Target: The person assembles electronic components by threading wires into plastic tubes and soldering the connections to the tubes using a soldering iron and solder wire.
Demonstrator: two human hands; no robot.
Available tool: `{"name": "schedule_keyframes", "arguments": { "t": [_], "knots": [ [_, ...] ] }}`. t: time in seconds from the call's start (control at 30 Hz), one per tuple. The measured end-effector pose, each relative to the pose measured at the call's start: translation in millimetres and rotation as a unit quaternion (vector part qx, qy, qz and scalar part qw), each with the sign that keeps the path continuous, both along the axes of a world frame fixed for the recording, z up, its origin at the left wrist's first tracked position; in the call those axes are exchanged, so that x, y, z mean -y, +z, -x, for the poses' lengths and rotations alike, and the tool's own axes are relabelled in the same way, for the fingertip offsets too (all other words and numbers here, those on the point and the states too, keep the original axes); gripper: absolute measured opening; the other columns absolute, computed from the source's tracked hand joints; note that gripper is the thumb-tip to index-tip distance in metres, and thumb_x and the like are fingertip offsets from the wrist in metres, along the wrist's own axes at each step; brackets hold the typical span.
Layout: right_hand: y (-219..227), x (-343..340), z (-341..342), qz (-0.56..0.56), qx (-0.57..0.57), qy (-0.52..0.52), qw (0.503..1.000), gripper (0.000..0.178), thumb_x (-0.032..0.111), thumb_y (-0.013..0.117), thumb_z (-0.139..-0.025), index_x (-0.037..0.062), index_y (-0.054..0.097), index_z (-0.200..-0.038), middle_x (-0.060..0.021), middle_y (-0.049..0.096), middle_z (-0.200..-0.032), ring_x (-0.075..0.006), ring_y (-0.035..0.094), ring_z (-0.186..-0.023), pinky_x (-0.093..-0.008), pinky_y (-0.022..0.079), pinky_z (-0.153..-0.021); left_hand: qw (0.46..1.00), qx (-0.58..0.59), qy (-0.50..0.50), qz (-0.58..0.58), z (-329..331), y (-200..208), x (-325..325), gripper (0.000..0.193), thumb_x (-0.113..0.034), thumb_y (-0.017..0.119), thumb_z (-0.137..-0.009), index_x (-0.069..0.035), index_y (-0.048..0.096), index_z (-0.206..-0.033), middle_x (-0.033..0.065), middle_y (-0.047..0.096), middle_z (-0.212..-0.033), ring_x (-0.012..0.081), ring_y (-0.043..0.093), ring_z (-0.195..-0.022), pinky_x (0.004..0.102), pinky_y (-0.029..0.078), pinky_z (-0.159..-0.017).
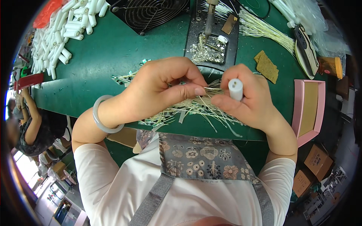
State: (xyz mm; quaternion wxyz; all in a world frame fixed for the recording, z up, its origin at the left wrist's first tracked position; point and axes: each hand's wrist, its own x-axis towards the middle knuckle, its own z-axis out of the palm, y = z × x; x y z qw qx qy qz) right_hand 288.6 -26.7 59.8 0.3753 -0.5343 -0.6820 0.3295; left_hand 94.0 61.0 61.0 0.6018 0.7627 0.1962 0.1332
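My left hand (pixel 169 81) is closed, its thumb and forefinger pinching the end of a thin pale wire (pixel 213 89). Beside it, my right hand (pixel 249 96) curls round a white battery cell (pixel 236 90), whose end faces up with a small dark spot on it. The right thumb and forefinger are close to the same wire; whether they also grip it I cannot tell. Under both hands lies a loose heap of pale wires (pixel 205 109) with small green circuit boards (pixel 149 121) at the left. My palms hide part of the heap.
A soldering iron (pixel 209 22) stands over a black tray (pixel 190 37) of solder scraps. Beyond are a black fan (pixel 151 15), piled white cells (pixel 60 37) and a wire bundle (pixel 264 30). A tan sponge (pixel 267 67) and pink box (pixel 319 113) lie right. Another person sits far left.
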Motion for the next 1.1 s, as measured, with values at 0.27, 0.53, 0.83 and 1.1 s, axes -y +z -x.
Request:
{"name": "schedule_keyframes", "arguments": {
  "t": [0.27,0.53,0.83,1.1],
  "knots": [
    [3.5,3.9,0.4,0.042,-0.08,0.011,0.996,0.013,0.013,0.065,-0.073,0.0064,0.055,-0.079,-0.0066,0.057,-0.063,-0.0184,0.059,-0.054,-0.0265,0.044,-0.048,0.994,0.008,-0.009,0.108,1.1,-5.5,2.2,0.009,-0.002,0.055,-0.083,0.002,0.053,-0.091,0.0063,0.054,-0.088,0.0095,0.054,-0.078,0.0194,0.044,-0.067],
    [0.7,2.7,-5.4,0.127,-0.055,-0.003,0.99,0.022,0.013,0.063,-0.072,0.0051,0.045,-0.082,-0.0059,0.052,-0.062,-0.0197,0.054,-0.053,-0.0298,0.039,-0.047,0.987,0.027,0.051,0.153,-0.7,-5.7,2.5,0.008,-0.002,0.056,-0.082,0.001,0.054,-0.089,0.0059,0.054,-0.087,0.0093,0.052,-0.078,0.02,0.043,-0.065],
    [9.4,1.6,-13.1,0.298,-0.184,0.108,0.931,0.029,0.009,0.061,-0.074,0.0033,0.046,-0.098,-0.0056,0.055,-0.078,-0.0136,0.055,-0.069,-0.0247,0.044,-0.059,0.975,0.017,0.065,0.211,1.3,-2.0,4.9,0.011,-0.007,0.058,-0.082,0.0,0.051,-0.087,0.0033,0.054,-0.084,0.0058,0.051,-0.068,0.0185,0.044,-0.06],
    [-19.5,13.6,8.5,-0.071,0.009,-0.041,0.997,0.046,0.022,0.077,-0.062,0.003,0.044,-0.088,-0.0083,0.056,-0.072,-0.0226,0.058,-0.059,-0.0306,0.047,-0.05,0.957,0.025,0.098,0.271,-2.9,-3.5,9.7,0.009,-0.008,0.058,-0.082,-0.002,0.052,-0.085,-0.0022,0.053,-0.072,0.0024,0.048,-0.064,0.0178,0.04,-0.056]
  ]
}}
